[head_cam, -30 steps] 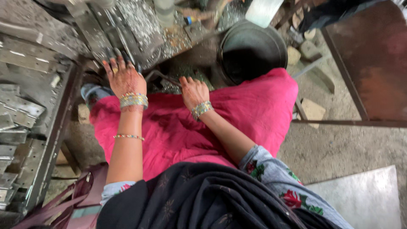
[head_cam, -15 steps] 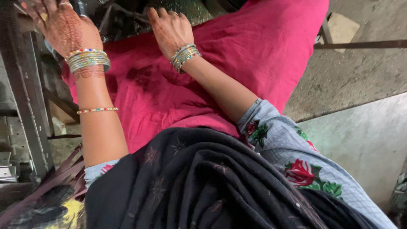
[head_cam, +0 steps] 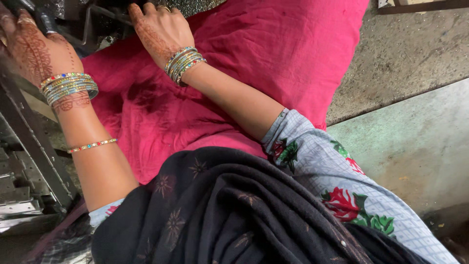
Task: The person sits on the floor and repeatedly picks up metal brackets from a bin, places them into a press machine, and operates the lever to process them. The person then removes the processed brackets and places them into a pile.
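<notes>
Both hands sit about where they were half a second ago, though the view has tipped a little further down, so more of the dark shawl (head_cam: pixel 234 215) fills the bottom and the left hand is cut by the upper left corner.

Head view: the left hand (head_cam: pixel 27 46), patterned with henna, is raised at the top left edge against a dark metal machine frame (head_cam: pixel 73 19); its fingers run out of the picture, so whether they grip anything cannot be told. A stack of coloured bangles (head_cam: pixel 68 85) circles that wrist, and a thin beaded bracelet (head_cam: pixel 92 144) sits further down the forearm.

The right hand (head_cam: pixel 159 32) lies palm down at the top edge of the pink cloth (head_cam: pixel 273 54) that covers the lap, its fingers curled over toward a thin metal bar (head_cam: pixel 105 12) of the machine; it looks to rest there rather than clamp on anything, but the fingertips are too dark to be sure. It wears its own stack of bangles (head_cam: pixel 184 62).

The two hands are well apart, left higher and further out. A floral grey sleeve (head_cam: pixel 332 166) covers the right upper arm. Grey metal strips (head_cam: pixel 19 195) lie at the lower left, beside a slanted steel bar (head_cam: pixel 34 142). Bare concrete floor (head_cam: pixel 410 54) lies to the right.
</notes>
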